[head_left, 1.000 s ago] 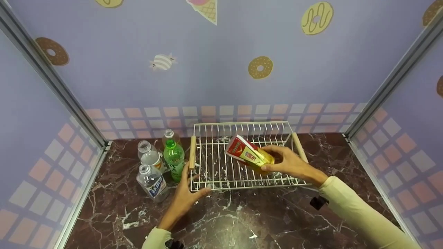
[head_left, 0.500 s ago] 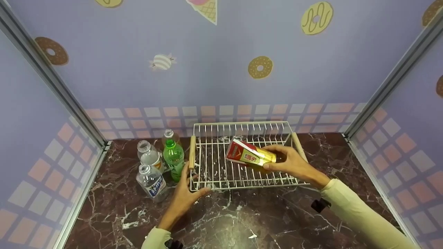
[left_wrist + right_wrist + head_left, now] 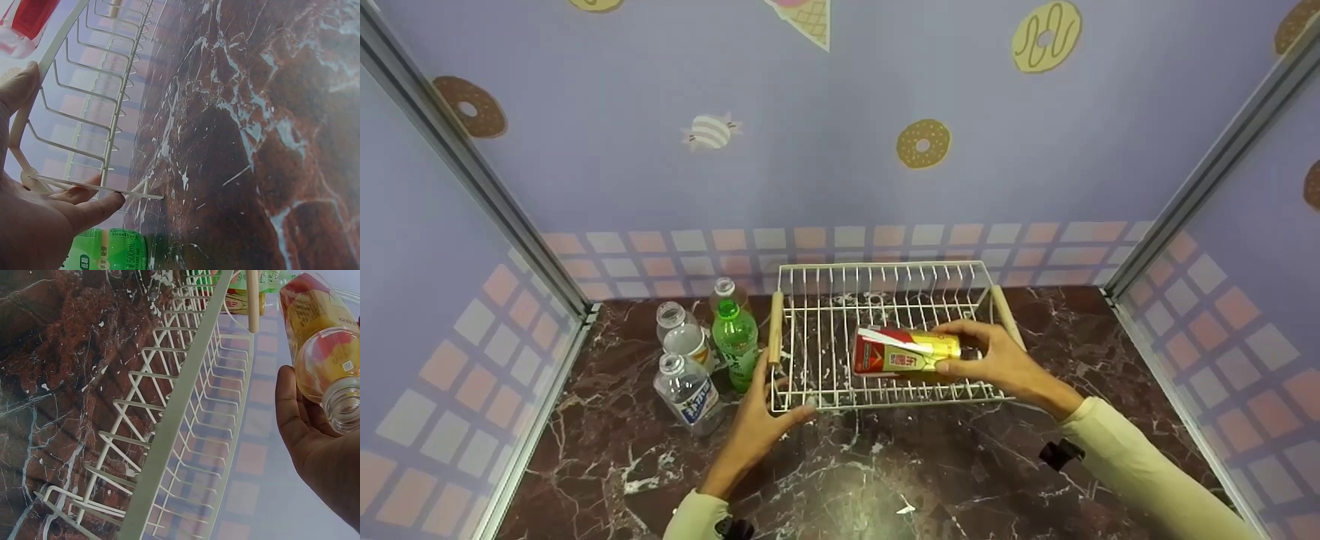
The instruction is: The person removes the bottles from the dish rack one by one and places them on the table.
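Note:
In the head view my right hand (image 3: 997, 364) grips a clear plastic bottle with a red and yellow label (image 3: 906, 354). It lies level above the wire rack, its base towards the left. The right wrist view shows its uncapped neck (image 3: 344, 408) beside my palm. My left hand (image 3: 761, 416) grips the front left corner of the white wire rack (image 3: 885, 264), thumb on the front rail, other fingers round the side. A wooden handle (image 3: 776, 330) tops that side. Against the left hand's outer side stands a green bottle (image 3: 736, 349); whether they touch I cannot tell.
Several uncapped bottles stand left of the rack: a clear one with a blue label (image 3: 690, 397), one with an orange label (image 3: 684, 337), and one behind (image 3: 725, 289). A second wooden handle (image 3: 1005, 315) is on the rack's right. Patterned walls enclose the dark marbled tabletop (image 3: 840, 480).
My right hand has turned the bottle from a slant to nearly level and brought its base end lower, towards the front of the rack. The left hand has stayed at the corner.

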`<state>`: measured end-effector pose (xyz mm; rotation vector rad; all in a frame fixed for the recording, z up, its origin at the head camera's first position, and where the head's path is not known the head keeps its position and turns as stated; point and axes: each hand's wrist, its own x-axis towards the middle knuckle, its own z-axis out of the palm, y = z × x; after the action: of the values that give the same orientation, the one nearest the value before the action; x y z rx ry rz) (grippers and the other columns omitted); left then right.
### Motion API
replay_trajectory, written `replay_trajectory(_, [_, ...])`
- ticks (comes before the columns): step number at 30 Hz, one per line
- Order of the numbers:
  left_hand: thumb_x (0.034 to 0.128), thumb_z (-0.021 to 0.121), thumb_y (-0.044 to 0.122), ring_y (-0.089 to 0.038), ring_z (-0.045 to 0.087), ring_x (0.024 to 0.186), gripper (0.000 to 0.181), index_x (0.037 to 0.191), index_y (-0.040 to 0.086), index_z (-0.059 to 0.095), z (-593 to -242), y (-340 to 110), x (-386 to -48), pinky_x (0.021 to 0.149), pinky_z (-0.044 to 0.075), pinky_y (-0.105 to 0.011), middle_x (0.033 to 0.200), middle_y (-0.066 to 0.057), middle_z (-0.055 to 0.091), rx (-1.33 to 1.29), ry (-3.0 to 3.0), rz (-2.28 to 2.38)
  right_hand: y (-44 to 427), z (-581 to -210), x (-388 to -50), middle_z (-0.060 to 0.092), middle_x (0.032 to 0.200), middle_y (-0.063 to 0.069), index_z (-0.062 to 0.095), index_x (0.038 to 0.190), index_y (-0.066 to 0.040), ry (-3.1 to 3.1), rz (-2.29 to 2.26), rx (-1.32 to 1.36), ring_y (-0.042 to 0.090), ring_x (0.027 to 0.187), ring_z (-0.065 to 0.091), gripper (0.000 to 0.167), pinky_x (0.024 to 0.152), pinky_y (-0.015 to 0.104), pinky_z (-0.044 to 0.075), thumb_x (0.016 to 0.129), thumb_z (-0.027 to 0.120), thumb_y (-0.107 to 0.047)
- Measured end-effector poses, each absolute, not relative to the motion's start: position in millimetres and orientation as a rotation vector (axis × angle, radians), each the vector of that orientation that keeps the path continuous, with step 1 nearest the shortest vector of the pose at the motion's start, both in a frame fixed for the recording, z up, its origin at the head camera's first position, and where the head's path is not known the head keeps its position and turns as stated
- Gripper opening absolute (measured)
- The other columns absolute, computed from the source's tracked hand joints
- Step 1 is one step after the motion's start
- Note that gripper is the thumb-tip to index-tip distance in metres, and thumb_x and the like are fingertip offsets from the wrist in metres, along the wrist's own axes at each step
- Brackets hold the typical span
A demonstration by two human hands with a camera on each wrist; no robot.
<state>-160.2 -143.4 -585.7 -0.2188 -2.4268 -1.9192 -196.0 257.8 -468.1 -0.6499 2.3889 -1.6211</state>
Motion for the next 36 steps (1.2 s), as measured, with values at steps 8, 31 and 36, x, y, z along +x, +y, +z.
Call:
replay_trajectory(8, [0.0897,0.094,0.021,-0.052,0.035,0.159,0.12,0.176,0.002,0.013,-580.9,-142.9,-156.1,0.128,0.032,-0.065,0.179,-0.031,0.015,-0.221,-2.451,-1.805,263.0,-470.0,-190.0,0.071,0.128,0.019,0.066,0.144,0.001,2.424,-1.61,-0.644,0.035,0.11,0.068,0.057,0.088,0.033,0.066,0.093,0.087,-0.016])
replay_trajectory(31, [0.0912,0.092,0.024,-0.055,0.03,0.159,0.105,0.169,-0.007,0.03,-565.2,-142.0,-142.1,0.128,0.025,-0.074,0.178,-0.028,0.023,-0.317,-2.526,-1.501,261.3,-470.3,-173.8,0.071,0.126,0.02,0.069,0.141,-0.001,2.385,-1.579,-0.674,0.038,0.11,0.068,0.054,0.085,0.04,0.069,0.092,0.088,-0.015])
replay_trajectory(36, [0.0894,0.094,0.023,-0.053,0.029,0.16,0.103,0.168,-0.007,0.034,-559.8,-141.8,-141.0,0.128,0.025,-0.073,0.177,-0.026,0.025,-0.321,-2.514,-1.456,260.7,-469.7,-171.6,0.072,0.126,0.018,0.068,0.14,-0.001,2.404,-1.561,-0.7,0.035,0.11,0.068,0.054,0.088,0.038,0.068,0.092,0.088,-0.015])
